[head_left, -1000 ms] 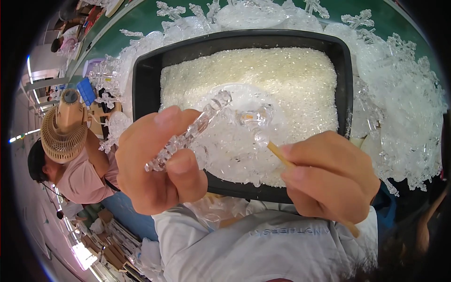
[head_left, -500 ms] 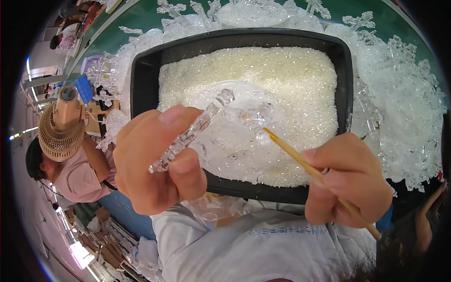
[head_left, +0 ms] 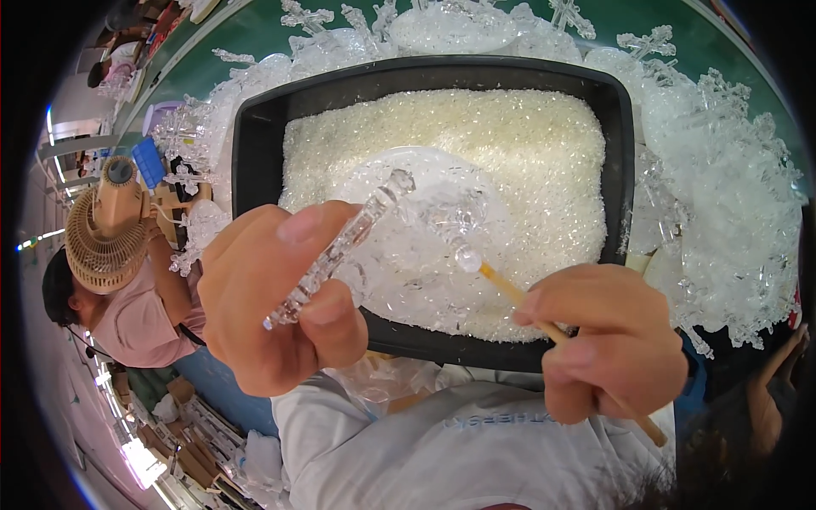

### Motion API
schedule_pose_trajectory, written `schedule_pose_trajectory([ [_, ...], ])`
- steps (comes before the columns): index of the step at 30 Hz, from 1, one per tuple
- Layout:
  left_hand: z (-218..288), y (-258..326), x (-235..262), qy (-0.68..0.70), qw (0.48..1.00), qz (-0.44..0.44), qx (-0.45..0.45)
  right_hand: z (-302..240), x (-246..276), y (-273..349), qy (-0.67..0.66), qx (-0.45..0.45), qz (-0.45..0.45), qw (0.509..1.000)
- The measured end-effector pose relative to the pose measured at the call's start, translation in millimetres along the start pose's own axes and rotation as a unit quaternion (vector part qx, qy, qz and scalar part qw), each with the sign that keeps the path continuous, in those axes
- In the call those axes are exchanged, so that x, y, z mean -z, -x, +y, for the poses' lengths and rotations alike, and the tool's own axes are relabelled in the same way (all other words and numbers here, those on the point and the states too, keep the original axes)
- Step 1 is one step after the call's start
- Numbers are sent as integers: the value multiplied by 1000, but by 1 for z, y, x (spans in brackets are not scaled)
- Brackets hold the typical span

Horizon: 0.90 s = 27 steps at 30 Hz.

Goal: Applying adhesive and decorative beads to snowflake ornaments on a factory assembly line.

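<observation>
My left hand [head_left: 276, 293] pinches a clear, faceted plastic cross [head_left: 340, 251] between thumb and fingers, holding it tilted above a black tub. One arm of the cross reaches right and ends in a rounded knob. At that knob is the yellow-orange tip of a thin wooden stick [head_left: 506, 289], which my right hand [head_left: 608, 336] grips like a pen. Whether the tip is bristle or bare wood I cannot tell. A round translucent disc [head_left: 408, 161] shows behind the cross, over the white glittery flakes [head_left: 544, 144]; I cannot tell whether it is joined to the cross.
The black tub [head_left: 631, 170] holds the flakes. Clear crosses and round clear pieces [head_left: 731, 187] crowd around it on the green table [head_left: 586, 49]. At left, a tan fan [head_left: 106, 225] stands before a person in pink [head_left: 149, 319]. Another person's arm [head_left: 769, 391] shows at far right.
My right hand and the stick have shifted down and slightly left, the tip moving from the knob's upper right to its lower right. My left hand still holds the cross, nearly in place.
</observation>
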<state>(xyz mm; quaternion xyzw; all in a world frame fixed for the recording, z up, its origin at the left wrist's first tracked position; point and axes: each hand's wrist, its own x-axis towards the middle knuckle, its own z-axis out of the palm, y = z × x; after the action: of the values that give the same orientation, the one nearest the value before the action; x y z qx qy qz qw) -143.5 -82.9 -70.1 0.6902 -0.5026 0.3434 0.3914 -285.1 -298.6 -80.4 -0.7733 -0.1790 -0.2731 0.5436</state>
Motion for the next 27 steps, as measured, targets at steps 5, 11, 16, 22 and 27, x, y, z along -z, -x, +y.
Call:
schedule_pose_trajectory([
  [5,-1,-1,2,-7,1000,-7,-8,0,3,1,-15,19,1,1000],
  [11,-1,0,5,-28,1000,-15,2,3,6,3,-32,43,0,999],
  [16,7,1,10,-70,996,-39,49,8,4,3,-44,88,28,995],
  [22,6,5,1,-59,996,49,44,12,2,4,-86,96,17,992],
  [27,5,8,-9,-44,987,117,106,13,-5,6,-100,103,43,989],
])
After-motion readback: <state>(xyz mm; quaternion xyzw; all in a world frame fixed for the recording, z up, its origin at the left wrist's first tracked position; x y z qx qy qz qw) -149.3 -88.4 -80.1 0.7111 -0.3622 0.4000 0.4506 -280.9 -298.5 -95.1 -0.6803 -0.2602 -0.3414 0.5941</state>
